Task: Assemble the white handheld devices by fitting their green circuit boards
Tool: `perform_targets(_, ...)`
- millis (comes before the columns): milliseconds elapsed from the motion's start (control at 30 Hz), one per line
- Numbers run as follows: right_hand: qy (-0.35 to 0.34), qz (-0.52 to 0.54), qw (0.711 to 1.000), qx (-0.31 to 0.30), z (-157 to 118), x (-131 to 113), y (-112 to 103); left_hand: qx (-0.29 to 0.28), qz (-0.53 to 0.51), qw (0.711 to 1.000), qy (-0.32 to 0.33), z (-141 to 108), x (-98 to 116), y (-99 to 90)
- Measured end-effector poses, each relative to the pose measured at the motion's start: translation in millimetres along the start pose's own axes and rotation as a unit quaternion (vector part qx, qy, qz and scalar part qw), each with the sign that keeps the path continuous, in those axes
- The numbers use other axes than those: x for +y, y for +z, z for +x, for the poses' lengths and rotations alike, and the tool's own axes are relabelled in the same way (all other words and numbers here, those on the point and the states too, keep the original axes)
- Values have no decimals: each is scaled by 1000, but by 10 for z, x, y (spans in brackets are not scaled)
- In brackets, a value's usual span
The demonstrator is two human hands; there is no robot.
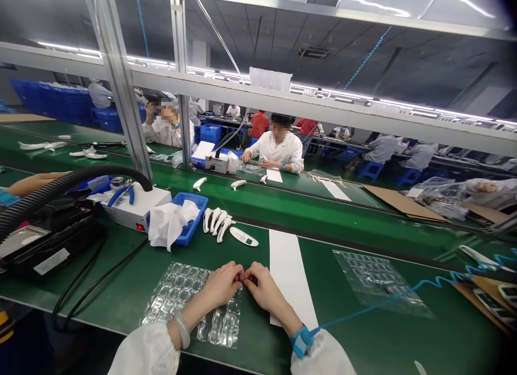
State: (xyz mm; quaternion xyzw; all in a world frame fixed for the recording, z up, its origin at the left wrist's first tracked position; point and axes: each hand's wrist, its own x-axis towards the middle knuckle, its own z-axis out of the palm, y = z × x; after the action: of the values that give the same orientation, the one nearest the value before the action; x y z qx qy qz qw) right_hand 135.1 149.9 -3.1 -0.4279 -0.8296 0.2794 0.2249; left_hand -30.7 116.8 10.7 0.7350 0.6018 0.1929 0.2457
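Note:
My left hand and my right hand meet at the fingertips above the green bench, and the fingers of both curl inward. If anything small lies between them, it is hidden. My left hand rests over a transparent plastic blister tray. A white paper strip lies beside my right hand. Farther ahead lie several curved white plastic parts in a row, with a white handheld device next to them. A blue wrist strap circles my right wrist, its coiled blue cord running off to the right.
Left of my hands stand a blue bin holding white cloth, blue-handled side cutters on a white unit, and a black machine with a thick hose. A second transparent tray lies right. A co-worker sits across the bench.

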Motion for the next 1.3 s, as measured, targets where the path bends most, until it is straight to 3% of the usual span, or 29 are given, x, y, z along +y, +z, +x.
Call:
perform_targets(200,-10,-7,1000,1,6,5,-1,-15,16,1000,5,65,7,-2)
perform_targets(667,-18,17,1000,-5,-34,-65,-25,76,-87,993,36,-163,-7,-8)
perform_targets(1033,1,20,1000,-21,-84,-242,-57,88,-132,987,40,-188,-29,4)
perform_targets(1300,12,26,999,-28,-91,-202,-8,89,-146,984,47,-191,-38,5)
